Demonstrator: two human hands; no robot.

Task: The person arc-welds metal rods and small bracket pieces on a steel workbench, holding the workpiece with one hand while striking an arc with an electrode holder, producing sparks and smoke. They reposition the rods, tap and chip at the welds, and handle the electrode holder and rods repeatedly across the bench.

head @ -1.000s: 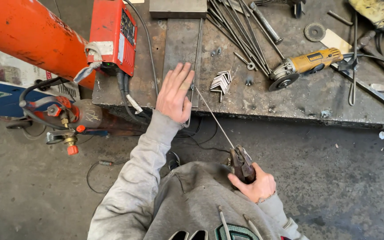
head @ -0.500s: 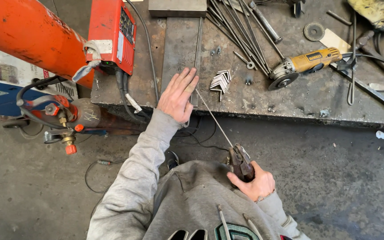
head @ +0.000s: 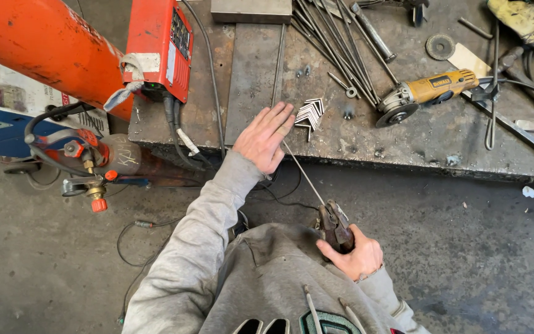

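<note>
At frame centre: the left hand (head: 266, 137) lies palm down on the near edge of the steel tabletop (head: 403, 139), fingers (head: 279, 117) stretched flat and released, gripping nothing.
Left hand, contact: it presses on the far end of a thin metal rod (head: 304, 175), whose tip is hidden under the palm.
Rod, place: it runs on a slant from under the left hand, off the tabletop edge, down to the lower middle of the frame, over the concrete floor (head: 495, 247).
Right hand: the right hand (head: 353, 255), low and just right of centre, has its fingers clenched around the handles of a pair of dark pliers (head: 334, 226).
Pliers, state: the head meets the near end of the rod; whether it bites the rod I cannot tell.
Just right of the left hand: a small stack of bent angle pieces (head: 310, 114) lies on the tabletop, near the fingertips but apart from them.
Upper middle: a bundle of long steel rods (head: 335, 43) lies fanned across the tabletop.
Upper right: a yellow angle grinder (head: 424, 93) rests on its side, well apart from both hands.
Upper left: a red welding machine (head: 159, 46) stands on the tabletop corner, beside an orange gas cylinder (head: 44, 46).
</note>
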